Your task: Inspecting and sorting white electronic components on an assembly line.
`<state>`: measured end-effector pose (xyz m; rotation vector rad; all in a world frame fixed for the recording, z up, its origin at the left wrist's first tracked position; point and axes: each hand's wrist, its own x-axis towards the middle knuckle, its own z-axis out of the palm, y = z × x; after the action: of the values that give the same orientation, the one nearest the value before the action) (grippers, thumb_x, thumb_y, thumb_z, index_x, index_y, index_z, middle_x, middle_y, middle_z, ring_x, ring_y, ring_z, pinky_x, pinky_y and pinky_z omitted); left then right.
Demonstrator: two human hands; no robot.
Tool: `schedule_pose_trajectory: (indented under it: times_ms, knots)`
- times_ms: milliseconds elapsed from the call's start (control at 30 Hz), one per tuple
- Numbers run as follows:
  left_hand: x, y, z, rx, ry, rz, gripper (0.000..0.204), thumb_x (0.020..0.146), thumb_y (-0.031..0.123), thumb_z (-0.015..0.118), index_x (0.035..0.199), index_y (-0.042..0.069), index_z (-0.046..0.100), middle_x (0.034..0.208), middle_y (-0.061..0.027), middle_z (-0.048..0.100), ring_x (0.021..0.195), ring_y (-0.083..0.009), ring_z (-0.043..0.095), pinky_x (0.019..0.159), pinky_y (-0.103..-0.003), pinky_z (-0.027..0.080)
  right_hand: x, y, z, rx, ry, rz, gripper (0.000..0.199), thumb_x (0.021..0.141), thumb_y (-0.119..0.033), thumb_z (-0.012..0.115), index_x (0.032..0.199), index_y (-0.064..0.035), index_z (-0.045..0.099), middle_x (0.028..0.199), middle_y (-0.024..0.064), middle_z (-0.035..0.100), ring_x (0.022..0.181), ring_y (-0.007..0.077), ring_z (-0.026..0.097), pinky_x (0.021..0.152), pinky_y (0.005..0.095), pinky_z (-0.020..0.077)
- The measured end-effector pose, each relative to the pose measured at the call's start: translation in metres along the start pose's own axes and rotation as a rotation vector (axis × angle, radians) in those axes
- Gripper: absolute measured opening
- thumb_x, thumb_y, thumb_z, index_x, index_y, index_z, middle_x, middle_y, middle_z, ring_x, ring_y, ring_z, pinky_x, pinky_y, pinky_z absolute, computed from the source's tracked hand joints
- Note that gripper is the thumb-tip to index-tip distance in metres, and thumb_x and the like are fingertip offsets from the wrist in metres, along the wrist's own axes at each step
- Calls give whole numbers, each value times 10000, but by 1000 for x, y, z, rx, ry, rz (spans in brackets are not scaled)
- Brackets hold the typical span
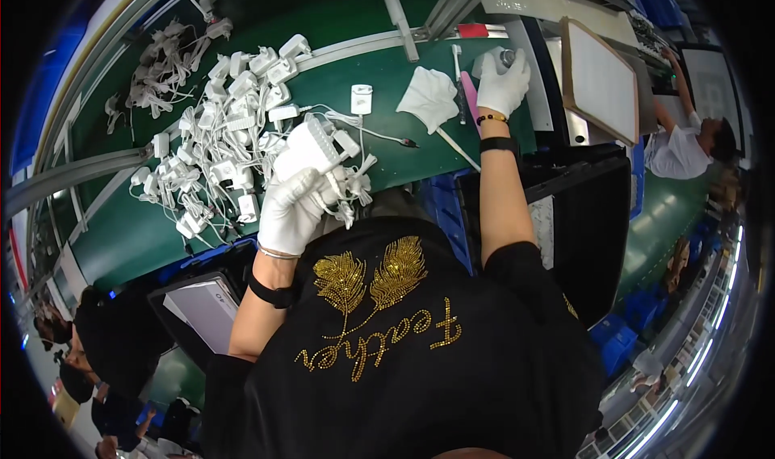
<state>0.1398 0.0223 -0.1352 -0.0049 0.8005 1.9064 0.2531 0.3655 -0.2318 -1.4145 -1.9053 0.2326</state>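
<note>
Holding the white adapter bundle (307, 148) looks solid tbh: the gloved left hand (289, 209) is clamped on it at the near edge of the green bench (331, 83), cords hanging below. Imo keep pressure even across the block b/c an outer unit could slip, and mind those cords, they'd snag easily. Right hand (503, 83) is way over at the bench's right end, on a small grey thing (507, 57); glove hides most of it, so can't tell what it is or how tight the grip is. I'd lift it straight up, w/o sweeping the pink-handled tool (468, 92) or white cloth (428, 98) beside it. Btw a lone adapter (362, 100) sits apart, just past the bundle, and the big adapter pile (234, 128) is left of it, tangled af, so go slow near there.
</note>
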Motion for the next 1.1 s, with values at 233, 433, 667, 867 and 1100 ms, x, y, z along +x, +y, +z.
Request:
schedule_pose_trajectory:
  times_ms: [233,433,667,867,1100]
  knots:
    - [-3,5,-9,-62,66,-49,585,873,89,662,1388,-8,402,1142,-154,640,941,-242,670,817,-371,590,19,36,41,555,85,378,543,843,-237,671,1313,-18,513,1260,184,587,1131,359,587,998,469,463]
    - [10,13,7,92,36,71,642,860,42,670,1411,-7,344,1147,-163,634,950,-242,674,791,-351,589,27,102,34,2032,36,1008,489,879,-279,588,1244,42,539,1236,202,587,1134,392,571,916,546,527]
    - [5,11,22,307,216,161,659,817,-58,687,1373,7,339,1102,-172,646,877,-238,704,694,-292,596,30,71,30,1506,16,627,519,857,-271,637,1286,4,540,1226,195,583,1116,361,577,975,500,495]
    - [-4,15,25,424,217,156,631,808,-60,703,1339,12,369,1030,-170,668,815,-222,712,639,-256,584,13,46,31,94,-11,-81,568,866,-310,662,1332,-18,520,1334,202,514,1204,351,528,1000,407,458]
    - [-14,20,22,399,248,97,600,800,-66,709,1308,-6,395,1001,-171,672,783,-207,707,599,-252,576,-77,-111,-81,929,-398,-202,501,948,-341,585,1377,-91,520,1372,236,474,1184,372,512,1029,460,414]
